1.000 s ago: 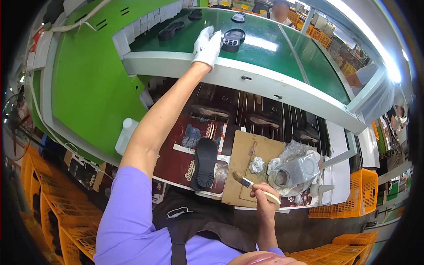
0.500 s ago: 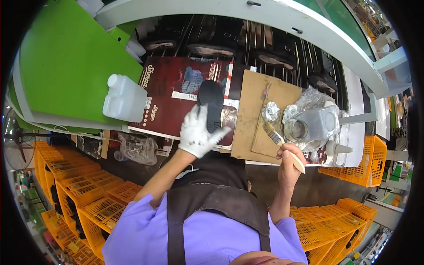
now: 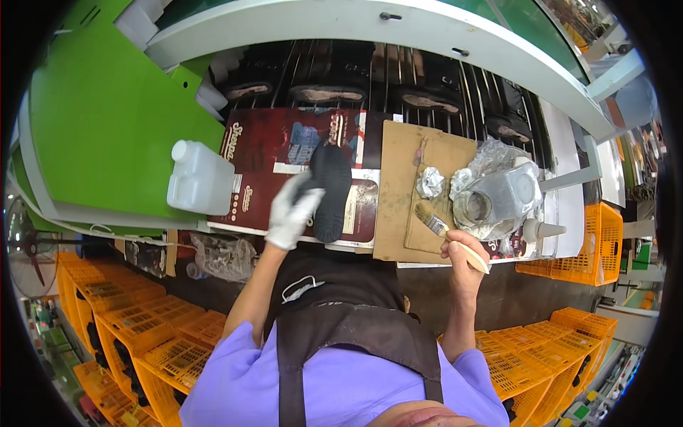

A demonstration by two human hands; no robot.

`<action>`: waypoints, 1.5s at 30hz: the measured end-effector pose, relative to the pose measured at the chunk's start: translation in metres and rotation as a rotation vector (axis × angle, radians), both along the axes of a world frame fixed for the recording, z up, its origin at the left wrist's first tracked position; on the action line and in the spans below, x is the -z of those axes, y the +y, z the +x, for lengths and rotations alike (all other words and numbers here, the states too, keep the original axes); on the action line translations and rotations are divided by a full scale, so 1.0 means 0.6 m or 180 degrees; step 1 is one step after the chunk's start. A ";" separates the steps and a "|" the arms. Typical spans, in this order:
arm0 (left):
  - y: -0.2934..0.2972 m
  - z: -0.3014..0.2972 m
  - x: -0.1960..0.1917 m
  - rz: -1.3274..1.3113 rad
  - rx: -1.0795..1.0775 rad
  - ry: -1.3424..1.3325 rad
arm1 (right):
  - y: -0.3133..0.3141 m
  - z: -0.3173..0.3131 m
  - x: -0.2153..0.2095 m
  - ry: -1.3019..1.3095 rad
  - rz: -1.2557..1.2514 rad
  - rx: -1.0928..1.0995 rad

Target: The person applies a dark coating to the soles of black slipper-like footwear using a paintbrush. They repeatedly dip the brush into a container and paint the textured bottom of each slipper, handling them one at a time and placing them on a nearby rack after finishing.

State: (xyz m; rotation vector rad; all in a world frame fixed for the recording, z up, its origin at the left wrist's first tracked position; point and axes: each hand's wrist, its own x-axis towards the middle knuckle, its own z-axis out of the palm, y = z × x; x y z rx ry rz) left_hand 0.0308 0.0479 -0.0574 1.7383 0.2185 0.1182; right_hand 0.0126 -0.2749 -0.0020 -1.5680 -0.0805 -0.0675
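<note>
Clear plastic tub (image 3: 506, 193) in crinkled wrap beside a white jug (image 3: 200, 178) (contents unclear). Dark red printed sheets (image 3: 284, 149) and brown cardboard (image 3: 398, 192) cover the bench. Gloved left hand (image 3: 292, 212) grips a black shoe sole (image 3: 330, 191); right hand (image 3: 462, 250) clasps a wooden-handled brush (image 3: 448, 235).

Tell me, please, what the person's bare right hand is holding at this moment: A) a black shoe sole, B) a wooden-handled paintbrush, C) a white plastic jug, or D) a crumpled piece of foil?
B: the right hand grips a paintbrush by its wooden handle, bristles over the cardboard sheet, while the gloved left hand holds the black shoe sole.
</note>
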 end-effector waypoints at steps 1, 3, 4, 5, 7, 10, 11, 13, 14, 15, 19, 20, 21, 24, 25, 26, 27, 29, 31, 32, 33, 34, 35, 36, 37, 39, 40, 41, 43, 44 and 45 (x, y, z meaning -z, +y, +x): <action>0.010 -0.007 -0.019 -0.1266 -0.0140 -0.0005 | -0.006 0.002 0.000 0.0009 -0.0063 0.0049; 0.020 -0.021 -0.042 -0.2644 -0.0023 -0.0612 | -0.020 0.008 -0.003 0.0030 -0.0191 0.0149; 0.007 -0.033 -0.065 -0.3065 -0.0088 -0.0602 | -0.025 0.010 -0.009 -0.0013 -0.0270 0.0213; -0.002 -0.040 -0.079 -0.3496 -0.0167 -0.0585 | -0.032 0.013 -0.012 -0.0025 -0.0334 0.0257; 0.007 -0.033 -0.078 -0.4049 0.0678 -0.0681 | -0.048 0.014 -0.016 0.0009 -0.0448 0.0343; 0.000 -0.024 -0.061 -0.4910 0.0746 -0.0179 | -0.052 0.022 -0.026 -0.0030 -0.0612 0.0328; -0.010 -0.022 -0.056 -0.5193 0.0552 0.0102 | -0.052 0.022 -0.028 -0.0038 -0.0659 0.0304; -0.032 -0.017 -0.040 -0.5532 0.0909 0.0093 | -0.054 0.022 -0.032 -0.0020 -0.0748 0.0285; -0.041 -0.023 -0.040 -0.5293 0.0921 0.0116 | -0.056 0.022 -0.031 -0.0076 -0.0790 0.0294; -0.049 -0.028 -0.039 -0.5056 0.0937 0.0184 | -0.059 0.016 -0.027 -0.0102 -0.0832 0.0332; -0.071 -0.030 -0.037 -0.4446 0.1485 -0.0027 | -0.087 0.020 -0.033 0.0093 -0.1071 0.0655; -0.069 -0.029 -0.028 -0.4369 0.1307 0.0144 | -0.091 0.024 -0.040 0.0043 -0.1074 0.0754; -0.067 -0.032 -0.017 -0.4423 0.1063 0.0314 | -0.096 0.025 -0.049 0.0020 -0.1074 0.0860; -0.054 -0.027 0.032 -0.4671 0.0385 0.0857 | -0.126 0.034 -0.049 -0.0161 -0.1048 0.1050; -0.052 -0.022 0.031 -0.4725 0.0282 0.0976 | -0.131 0.041 -0.051 -0.0158 -0.0999 0.1140; -0.051 -0.026 0.039 -0.4694 0.0107 0.1066 | -0.132 0.044 -0.061 -0.0196 -0.1135 0.1148; -0.052 -0.024 0.041 -0.4653 -0.0065 0.1120 | -0.138 0.051 -0.060 -0.0207 -0.1231 0.1176; -0.055 -0.020 0.040 -0.4639 -0.0072 0.1233 | -0.138 0.056 -0.060 0.0043 -0.1314 0.1311; -0.055 -0.016 0.037 -0.4700 -0.0016 0.1273 | -0.142 0.068 -0.044 -0.0234 -0.1531 0.1231; -0.056 -0.015 0.042 -0.4594 0.0015 0.1247 | -0.143 0.074 -0.032 -0.0374 -0.1630 0.1182; -0.055 -0.014 0.043 -0.4601 0.0015 0.1247 | -0.139 0.081 -0.021 -0.0496 -0.1800 0.1158; -0.055 -0.014 0.045 -0.4609 0.0013 0.1245 | -0.134 0.088 -0.012 -0.0620 -0.1969 0.1130; -0.054 -0.014 0.045 -0.4619 0.0008 0.1241 | -0.130 0.095 -0.005 -0.0744 -0.2139 0.1099; -0.054 -0.014 0.043 -0.4646 0.0027 0.1254 | -0.127 0.102 0.000 -0.0766 -0.2282 0.1035; -0.056 -0.012 0.039 -0.4673 0.0044 0.1267 | -0.127 0.109 0.007 -0.0706 -0.2435 0.0947; -0.059 -0.011 0.036 -0.4732 0.0053 0.1264 | -0.127 0.121 0.023 -0.0595 -0.2742 0.0765; -0.060 -0.010 0.035 -0.4762 0.0046 0.1248 | -0.126 0.125 0.025 -0.0522 -0.2859 0.0736; -0.061 -0.010 0.035 -0.4792 0.0040 0.1235 | -0.126 0.128 0.025 -0.0536 -0.2812 0.0735; -0.060 -0.012 0.037 -0.4801 0.0070 0.1208 | -0.131 0.131 0.023 -0.0566 -0.2728 0.0725; -0.058 -0.012 0.040 -0.4786 0.0073 0.1212 | -0.131 0.129 0.017 -0.0693 -0.2599 0.0848; -0.057 -0.013 0.041 -0.4768 0.0074 0.1215 | -0.131 0.125 0.008 -0.0818 -0.2467 0.0967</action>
